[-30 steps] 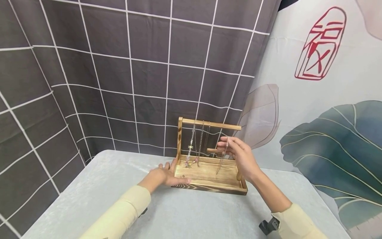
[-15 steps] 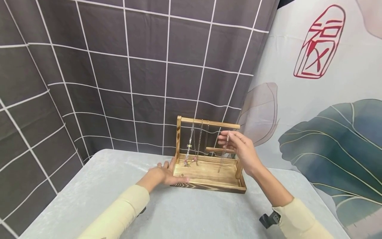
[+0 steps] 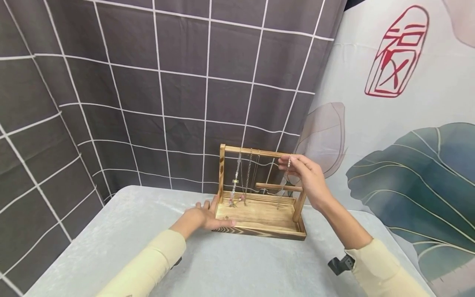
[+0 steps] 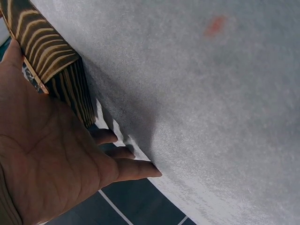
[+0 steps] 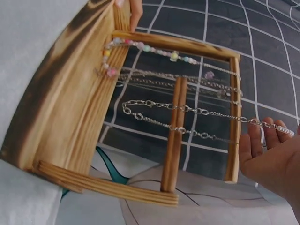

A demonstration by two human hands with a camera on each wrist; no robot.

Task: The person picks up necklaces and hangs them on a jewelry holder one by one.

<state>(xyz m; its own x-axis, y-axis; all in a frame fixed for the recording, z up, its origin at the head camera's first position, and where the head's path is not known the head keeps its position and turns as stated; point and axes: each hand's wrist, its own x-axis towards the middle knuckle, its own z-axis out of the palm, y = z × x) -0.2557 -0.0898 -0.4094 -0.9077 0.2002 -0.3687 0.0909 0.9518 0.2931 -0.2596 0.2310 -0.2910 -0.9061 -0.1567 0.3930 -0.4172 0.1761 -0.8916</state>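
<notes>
My right hand (image 3: 309, 179) pinches a silver chain necklace with small pale beads (image 3: 289, 163) at the right end of the upper bar (image 3: 252, 152) of a wooden jewelry stand (image 3: 256, 232). In the right wrist view the chain (image 5: 211, 113) runs from my fingertips past the bar, its loop hanging by the shorter lower bar (image 5: 173, 136). My left hand (image 3: 202, 217) rests against the stand's left end, thumb over the front rim. The left wrist view shows its fingers stretched out beside the dark-grained tray corner (image 4: 49, 51).
A pastel beaded necklace (image 3: 235, 183) and silver chains (image 3: 248, 175) hang toward the left of the upper bar. Something tiny (image 3: 226, 217) lies in the tray's left part. A pale cloth covers the table (image 3: 237, 268); a dark grid curtain (image 3: 185, 99) hangs behind.
My right hand has moved up and to the right with the necklace, from below the upper bar to its right end. My left hand keeps its place at the stand.
</notes>
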